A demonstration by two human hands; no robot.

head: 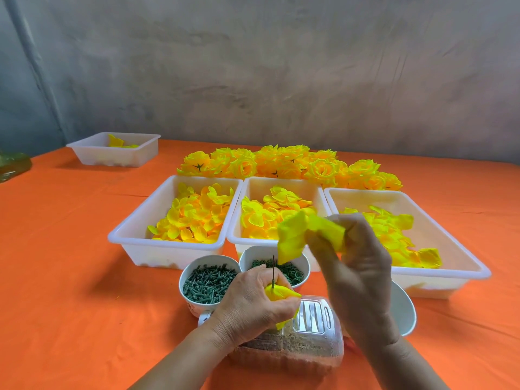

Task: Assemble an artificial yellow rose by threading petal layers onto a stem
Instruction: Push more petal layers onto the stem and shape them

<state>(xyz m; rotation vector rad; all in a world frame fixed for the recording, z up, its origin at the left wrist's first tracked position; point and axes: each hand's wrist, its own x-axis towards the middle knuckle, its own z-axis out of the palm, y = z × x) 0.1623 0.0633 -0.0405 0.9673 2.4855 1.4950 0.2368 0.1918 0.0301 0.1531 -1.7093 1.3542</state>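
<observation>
My left hand [254, 301] grips a partly built yellow flower [281, 293] with a thin dark stem pin [273, 270] sticking straight up out of it. My right hand [356, 256] holds a yellow petal layer [295, 235] up and to the right of the pin, apart from its tip. Three white trays [135, 235] [253, 187] [450, 266] of loose yellow petals stand behind the hands. Finished yellow roses [289, 164] lie in a row behind the trays.
Two white cups sit in front of the trays, one with green stem pieces [206, 280], one with green rings [292, 273]. A clear plastic container [304, 342] lies below my hands. Another white bowl [402, 311] stands at right, a small white tray [115, 150] at back left.
</observation>
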